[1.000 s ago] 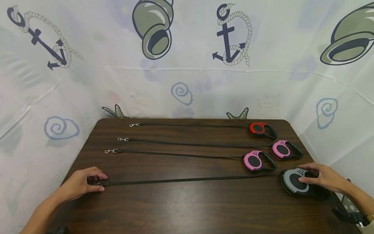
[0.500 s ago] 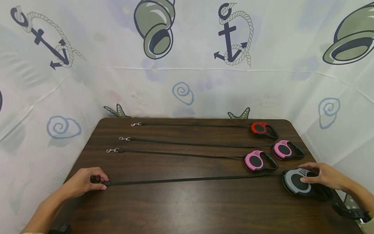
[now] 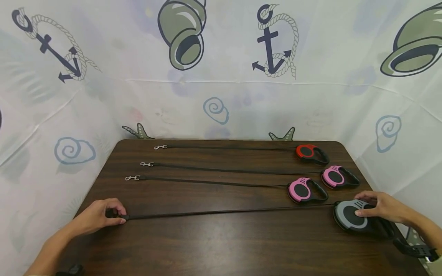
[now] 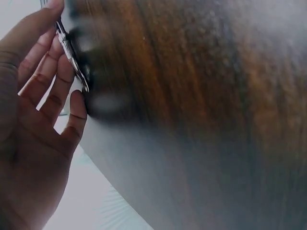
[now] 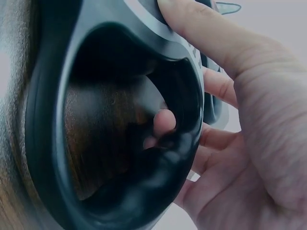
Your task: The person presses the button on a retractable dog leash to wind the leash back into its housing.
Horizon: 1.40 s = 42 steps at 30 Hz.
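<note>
A grey and black retractable dog leash (image 3: 350,215) lies at the table's front right. My right hand (image 3: 388,207) holds its casing, thumb on the round face; in the right wrist view some fingertips show through the black handle (image 5: 48,143). From the casing a black strap (image 3: 221,211) runs left across the table. At its far end my left hand (image 3: 98,216) pinches the strap end between thumb and fingers. The metal clip (image 4: 72,55) shows along the fingers in the left wrist view; in the head view the hand mostly hides it.
Behind lie two pink leashes (image 3: 299,189) and a red leash (image 3: 306,151), straps stretched left to metal clips (image 3: 132,178). All rest on a dark wooden table (image 3: 214,249). A patterned white curtain (image 3: 238,107) surrounds its back and sides.
The grey leash's strap looks thinner now, as if turned on edge, and its left end sits slightly more to the left than half a second ago. Both hands keep their hold.
</note>
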Each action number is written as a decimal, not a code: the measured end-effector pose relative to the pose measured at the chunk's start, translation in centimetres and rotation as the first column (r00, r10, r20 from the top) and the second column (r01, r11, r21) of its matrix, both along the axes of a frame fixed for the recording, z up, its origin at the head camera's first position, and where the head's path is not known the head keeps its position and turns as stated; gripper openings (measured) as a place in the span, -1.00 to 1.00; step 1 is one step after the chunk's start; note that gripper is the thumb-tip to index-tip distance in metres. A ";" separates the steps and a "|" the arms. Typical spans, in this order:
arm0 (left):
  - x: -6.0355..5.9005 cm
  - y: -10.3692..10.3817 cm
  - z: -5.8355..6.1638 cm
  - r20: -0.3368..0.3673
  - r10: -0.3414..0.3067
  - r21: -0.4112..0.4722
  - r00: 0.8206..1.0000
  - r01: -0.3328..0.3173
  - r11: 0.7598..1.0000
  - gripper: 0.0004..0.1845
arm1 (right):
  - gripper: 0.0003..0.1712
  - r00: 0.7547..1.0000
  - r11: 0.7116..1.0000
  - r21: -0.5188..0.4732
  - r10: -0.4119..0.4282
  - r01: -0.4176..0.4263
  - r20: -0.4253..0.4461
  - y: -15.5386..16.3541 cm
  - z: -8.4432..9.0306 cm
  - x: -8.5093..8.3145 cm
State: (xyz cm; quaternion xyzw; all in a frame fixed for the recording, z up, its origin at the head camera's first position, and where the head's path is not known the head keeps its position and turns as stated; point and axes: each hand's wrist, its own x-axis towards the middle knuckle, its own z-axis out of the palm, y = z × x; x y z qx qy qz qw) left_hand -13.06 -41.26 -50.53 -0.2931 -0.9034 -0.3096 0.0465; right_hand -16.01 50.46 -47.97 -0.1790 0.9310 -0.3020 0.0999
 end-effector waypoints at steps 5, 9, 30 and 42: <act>0.1 -0.1 0.3 0.030 0.040 0.006 0.999 -0.040 0.999 -0.64 | -0.60 1.000 1.000 -0.011 0.011 -0.011 -0.013 0.1 0.1 0.0; 0.2 -0.2 0.7 0.086 0.075 0.027 0.994 -0.078 0.997 -0.71 | -0.59 1.000 0.999 -0.035 0.023 -0.024 -0.012 0.1 0.2 0.0; -0.6 -1.4 3.3 0.232 0.208 0.089 0.950 -0.234 0.968 -0.82 | -0.58 0.996 0.989 -0.128 0.075 -0.069 0.039 -0.2 1.6 -0.2; -0.6 -2.1 4.3 0.238 0.272 0.098 0.932 -0.301 0.948 -0.82 | -0.63 0.971 0.984 -0.176 0.052 -0.010 0.234 -0.8 3.4 0.0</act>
